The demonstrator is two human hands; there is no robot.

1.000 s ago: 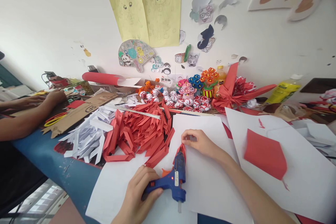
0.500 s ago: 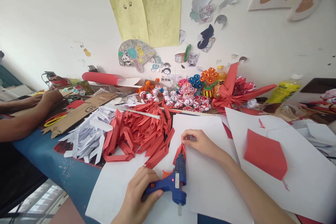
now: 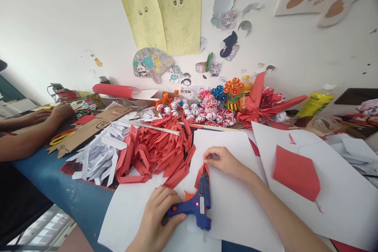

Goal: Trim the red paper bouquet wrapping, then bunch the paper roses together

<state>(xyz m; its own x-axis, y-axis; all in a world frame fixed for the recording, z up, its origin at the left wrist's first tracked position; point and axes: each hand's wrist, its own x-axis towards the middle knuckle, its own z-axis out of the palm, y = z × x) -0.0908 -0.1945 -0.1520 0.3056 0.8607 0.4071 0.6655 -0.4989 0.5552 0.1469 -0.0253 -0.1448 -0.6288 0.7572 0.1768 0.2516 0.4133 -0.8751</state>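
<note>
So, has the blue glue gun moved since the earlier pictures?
Yes, slightly: the glue gun has shifted right, its body now nearer the red paper sheet.

A table with a blue surface (image 3: pixel 79 201) is observed, exposed at the lower left of the frame. White sheets (image 3: pixel 242 212) are laid across the lower centre and right. White paper strips (image 3: pixel 100 153) and red folded strips (image 3: pixel 165 145) are heaped in adjoining piles left of centre. Cut cardboard (image 3: pixel 88 130) is placed at middle left. Red-and-white paper balls (image 3: pixel 210 116) are clustered near the centre. A yellow bottle (image 3: pixel 315 102) is stood upright at middle right.
</note>
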